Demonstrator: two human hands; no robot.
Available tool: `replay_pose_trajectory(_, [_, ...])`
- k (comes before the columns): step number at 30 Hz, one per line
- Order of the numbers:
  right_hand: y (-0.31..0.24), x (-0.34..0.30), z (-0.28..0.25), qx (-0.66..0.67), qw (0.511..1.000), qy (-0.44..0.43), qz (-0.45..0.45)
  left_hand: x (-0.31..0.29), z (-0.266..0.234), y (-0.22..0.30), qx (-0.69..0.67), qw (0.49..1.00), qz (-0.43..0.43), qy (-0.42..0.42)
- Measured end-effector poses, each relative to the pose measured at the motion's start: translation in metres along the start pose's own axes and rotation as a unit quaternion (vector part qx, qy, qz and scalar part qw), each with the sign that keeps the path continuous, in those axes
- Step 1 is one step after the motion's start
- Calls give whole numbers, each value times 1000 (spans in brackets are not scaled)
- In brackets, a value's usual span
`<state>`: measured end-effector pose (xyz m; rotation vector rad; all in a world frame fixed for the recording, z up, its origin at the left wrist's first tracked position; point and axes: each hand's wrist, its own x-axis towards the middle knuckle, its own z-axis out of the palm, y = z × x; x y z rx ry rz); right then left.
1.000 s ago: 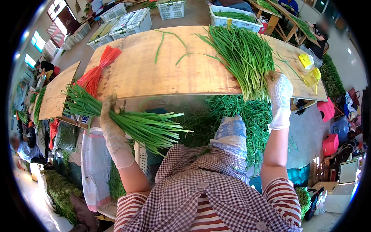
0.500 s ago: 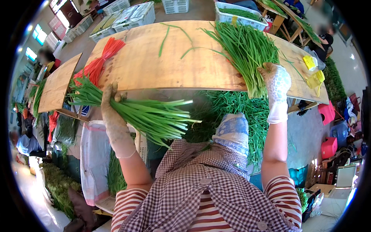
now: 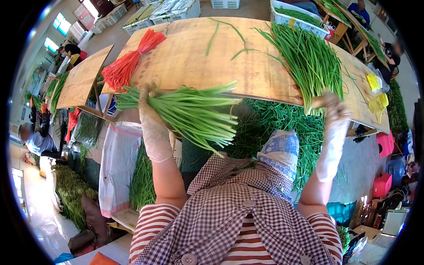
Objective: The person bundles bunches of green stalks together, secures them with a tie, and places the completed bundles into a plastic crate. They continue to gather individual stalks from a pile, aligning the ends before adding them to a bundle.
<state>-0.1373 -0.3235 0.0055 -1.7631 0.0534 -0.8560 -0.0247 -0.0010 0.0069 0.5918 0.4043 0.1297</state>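
Observation:
My gloved left hand (image 3: 149, 104) is closed around a bunch of garlic chives (image 3: 194, 110). The pale cut ends fan out to the right, above my lap and past the table's near edge; the leaf tips poke out on the left. A larger pile of garlic chives (image 3: 309, 62) lies on the right part of the wooden table (image 3: 207, 57), its stalk ends at the near edge. At those ends is my gloved right hand (image 3: 331, 108), blurred by motion, so whether its fingers hold any stalks is unclear. A bundle of red ties (image 3: 132, 59) lies at the table's left.
Several loose leaves (image 3: 227, 28) lie on the table. Two yellow plastic items (image 3: 376, 90) sit at its right end. More chives (image 3: 274, 119) are heaped below the near edge. A white sack (image 3: 121, 163) stands by my left arm. White crates (image 3: 176, 11) and other people are farther off.
The view has shifted, so the table sits more to the right. The bunch in my left hand has come up toward the table edge. My right hand has slid down to the pile's stalk ends.

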Motion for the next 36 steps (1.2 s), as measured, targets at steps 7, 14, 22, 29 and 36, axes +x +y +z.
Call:
replay_pose_trajectory(7, [-13,-45,103,118,972,-133,152,10,-9,-19,-19,999,-3,-42])
replay_pose_trajectory(14, [7,-38,57,129,951,-152,238,25,-27,-10,-47,996,46,-65])
replay_pose_trajectory(22, [18,-64,119,170,907,-243,299,35,-35,-25,-88,986,7,-143])
replay_pose_trajectory(29, [31,-75,132,-177,961,-172,-125,15,-22,-33,-60,981,62,-177])
replay_pose_trajectory(36, [18,-65,112,-21,938,-338,74,36,-38,-36,-43,974,78,-207])
